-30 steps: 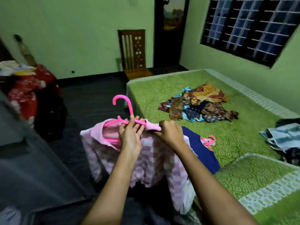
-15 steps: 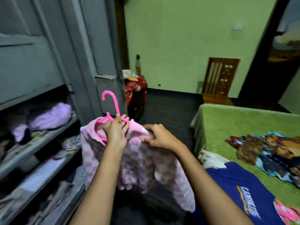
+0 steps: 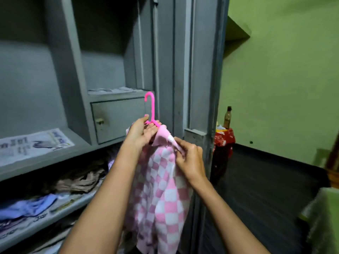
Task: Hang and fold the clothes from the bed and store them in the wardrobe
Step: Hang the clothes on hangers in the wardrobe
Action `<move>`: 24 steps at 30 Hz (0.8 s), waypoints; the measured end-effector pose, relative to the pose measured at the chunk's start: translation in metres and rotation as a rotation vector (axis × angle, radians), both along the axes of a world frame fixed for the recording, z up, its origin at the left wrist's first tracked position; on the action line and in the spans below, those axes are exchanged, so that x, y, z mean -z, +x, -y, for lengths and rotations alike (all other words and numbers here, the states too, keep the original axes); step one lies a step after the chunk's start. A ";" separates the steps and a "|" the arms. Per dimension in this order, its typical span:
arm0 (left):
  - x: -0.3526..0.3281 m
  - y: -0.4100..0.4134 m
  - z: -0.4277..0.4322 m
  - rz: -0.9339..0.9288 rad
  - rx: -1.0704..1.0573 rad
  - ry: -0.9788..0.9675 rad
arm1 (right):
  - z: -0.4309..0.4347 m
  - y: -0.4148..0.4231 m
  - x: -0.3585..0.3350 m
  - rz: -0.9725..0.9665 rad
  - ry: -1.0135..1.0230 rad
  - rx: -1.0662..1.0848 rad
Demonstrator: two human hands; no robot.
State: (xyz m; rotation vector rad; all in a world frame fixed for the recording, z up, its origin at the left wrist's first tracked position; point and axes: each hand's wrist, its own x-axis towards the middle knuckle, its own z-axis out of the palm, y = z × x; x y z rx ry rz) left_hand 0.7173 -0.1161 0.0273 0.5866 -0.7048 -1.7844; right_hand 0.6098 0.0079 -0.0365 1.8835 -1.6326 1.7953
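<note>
A pink and white checked shirt (image 3: 161, 195) hangs on a pink plastic hanger (image 3: 151, 107), held up in front of the open grey wardrobe (image 3: 73, 85). My left hand (image 3: 141, 133) grips the hanger just below its hook, at the shirt's collar. My right hand (image 3: 189, 156) pinches the shirt's fabric at the shoulder, a little lower and to the right. The hook points up, level with a small locked drawer (image 3: 117, 120) inside the wardrobe. The bed shows only as a green corner (image 3: 326, 213) at the right edge.
Wardrobe shelves at the left hold folded clothes (image 3: 73, 180) and newspaper lining (image 3: 31, 143). The grey wardrobe door (image 3: 200, 88) stands open right behind the shirt. A red-covered stand (image 3: 224, 142) with a bottle (image 3: 227, 118) is by the green wall.
I have turned from the bed to face the wardrobe. Both hands have lifted the shirt on its hanger higher and closer to the shelves, and the hanger now points edge-on.
</note>
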 end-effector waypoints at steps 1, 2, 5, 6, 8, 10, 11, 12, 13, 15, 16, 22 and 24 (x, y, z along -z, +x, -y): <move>-0.013 0.006 0.008 -0.006 -0.028 -0.042 | 0.013 0.004 -0.012 -0.020 -0.037 0.000; -0.025 0.011 0.014 0.003 -0.045 -0.084 | 0.024 0.007 -0.025 -0.034 -0.062 0.007; -0.070 0.035 0.040 0.098 -0.121 -0.239 | 0.068 0.018 -0.073 -0.040 -0.111 -0.002; -0.084 0.045 0.048 0.141 -0.155 -0.289 | 0.082 0.022 -0.090 -0.045 -0.131 -0.005; -0.110 0.065 0.067 0.183 -0.260 -0.380 | 0.106 0.028 -0.125 -0.064 -0.170 -0.007; -0.136 0.089 0.088 0.208 -0.390 -0.451 | 0.131 0.035 -0.161 -0.072 -0.230 -0.006; -0.149 0.100 0.099 0.224 -0.441 -0.484 | 0.143 0.038 -0.179 -0.078 -0.261 0.000; -0.159 0.109 0.109 0.246 -0.481 -0.506 | 0.152 0.040 -0.196 -0.091 -0.286 0.008; -0.171 0.120 0.120 0.263 -0.522 -0.533 | 0.165 0.044 -0.215 -0.092 -0.319 0.006; -0.193 0.136 0.142 0.308 -0.604 -0.575 | 0.188 0.050 -0.250 -0.066 -0.379 0.005; -0.203 0.143 0.154 0.339 -0.640 -0.594 | 0.200 0.054 -0.267 -0.050 -0.404 0.006; -0.249 0.166 0.222 0.512 -0.833 -0.694 | 0.276 0.080 -0.345 -0.038 -0.460 0.035; -0.257 0.170 0.238 0.570 -0.882 -0.711 | 0.302 0.089 -0.364 -0.027 -0.471 0.038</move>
